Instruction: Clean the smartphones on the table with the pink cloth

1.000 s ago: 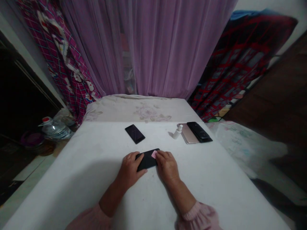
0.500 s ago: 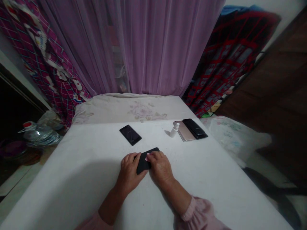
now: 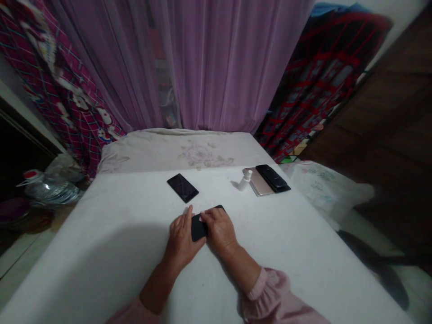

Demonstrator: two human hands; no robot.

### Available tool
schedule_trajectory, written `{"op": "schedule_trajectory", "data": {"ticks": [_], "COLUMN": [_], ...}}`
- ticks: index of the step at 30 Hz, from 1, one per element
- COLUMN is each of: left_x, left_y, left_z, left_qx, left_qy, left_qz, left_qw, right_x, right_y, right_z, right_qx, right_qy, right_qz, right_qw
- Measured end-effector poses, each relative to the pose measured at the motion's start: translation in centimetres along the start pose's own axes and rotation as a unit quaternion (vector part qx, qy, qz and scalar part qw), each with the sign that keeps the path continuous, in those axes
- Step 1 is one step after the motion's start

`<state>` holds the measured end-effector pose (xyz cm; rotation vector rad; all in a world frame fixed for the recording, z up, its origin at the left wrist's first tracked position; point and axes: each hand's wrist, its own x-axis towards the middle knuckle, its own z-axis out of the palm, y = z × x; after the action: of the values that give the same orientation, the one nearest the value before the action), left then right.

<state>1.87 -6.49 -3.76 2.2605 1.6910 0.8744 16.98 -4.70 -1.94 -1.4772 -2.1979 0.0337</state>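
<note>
A dark, flat, phone-like object (image 3: 199,227) lies on the white-covered table (image 3: 111,252). My left hand (image 3: 181,236) holds its left end, the thumb along the near edge and the index finger raised. Fingers closed, my right hand (image 3: 219,227) pinches a small pink cloth (image 3: 201,218) against the object's top face and covers much of its right part. Beyond my hands lies a black phone (image 3: 182,187), screen up. A small white spray bottle (image 3: 245,180) stands to the right, beside a rose-gold phone (image 3: 259,182).
Black phones or cases (image 3: 272,178) lie next to the rose-gold one near the table's right side. Purple curtains (image 3: 216,67) hang behind the table. A large clear bottle with a red cap (image 3: 47,186) is at the left, and a plastic bag (image 3: 324,189) at the right.
My right hand has moved slightly left across the dark object with the pink cloth. My left index finger has lifted away from the object's edge.
</note>
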Motion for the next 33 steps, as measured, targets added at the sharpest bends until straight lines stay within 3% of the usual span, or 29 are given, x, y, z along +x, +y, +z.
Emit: {"op": "schedule_trajectory", "data": {"ticks": [5,7,12,14,19,22,26,33], "left_x": [0.1,0.1,0.1,0.1,0.4,0.3,-0.5,-0.9], "left_y": [0.1,0.1,0.3,0.3,-0.1,-0.7,-1.7,-2.2], "left_z": [-0.2,-0.3,-0.3,-0.2,-0.3,-0.4,-0.8,-1.6], "left_qx": [-0.004,-0.003,0.006,0.014,0.053,0.064,0.077,0.081], "left_qy": [-0.008,-0.012,-0.009,-0.002,0.026,0.022,0.023,0.017], "left_qz": [-0.008,-0.012,-0.011,-0.014,-0.04,-0.028,-0.012,-0.013], "left_qw": [1.0,1.0,1.0,1.0,0.997,0.997,0.997,0.997], "right_x": [0.1,0.1,-1.2,-2.0,-3.1,-3.0,-2.0,-1.2], "right_y": [3.9,4.3,1.7,1.7,5.4,6.8,6.1,3.2], "right_z": [-1.2,-1.3,-1.0,-1.2,-1.9,-1.8,-1.1,-0.3], "right_qx": [-0.031,-0.038,0.003,0.02,0.025,0.05,0.067,-0.002], "right_qy": [0.014,0.018,0.002,0.003,0.106,0.146,0.141,0.065], "right_qz": [0.086,0.097,-0.028,-0.041,0.073,0.104,0.087,0.049], "right_qw": [0.996,0.994,1.0,0.999,0.991,0.983,0.984,0.997]}}
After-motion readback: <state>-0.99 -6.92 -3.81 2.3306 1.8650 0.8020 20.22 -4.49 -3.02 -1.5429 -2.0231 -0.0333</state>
